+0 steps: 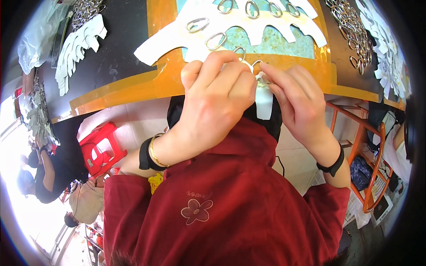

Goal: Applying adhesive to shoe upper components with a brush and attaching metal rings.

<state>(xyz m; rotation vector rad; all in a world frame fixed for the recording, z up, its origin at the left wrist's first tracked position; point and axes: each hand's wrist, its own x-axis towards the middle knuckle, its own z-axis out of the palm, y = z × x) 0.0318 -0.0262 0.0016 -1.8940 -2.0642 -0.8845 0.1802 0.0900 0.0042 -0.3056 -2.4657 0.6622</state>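
Note:
My left hand (217, 93) is closed, its fingers curled near the table's front edge. Whatever its fingertips hold is hidden behind the knuckles. To its right, my right hand (301, 99) has thumb and index finger bent in a pinch at the top of a small white strip (265, 104). That strip hangs down past the orange-taped edge, with a metal ring partly showing at its upper end. Just beyond the hands lie white flat pieces with finger-like tabs (255, 29), and oval metal rings (216, 41) rest on them.
Orange tape (120, 95) borders a greenish work area on the dark table. More white tabbed pieces (82, 44) and rings lie at left; a heap of metal rings (353, 33) lies at right. Below are a red stool (104, 148) and an orange metal frame (377, 159). Other people sit at left.

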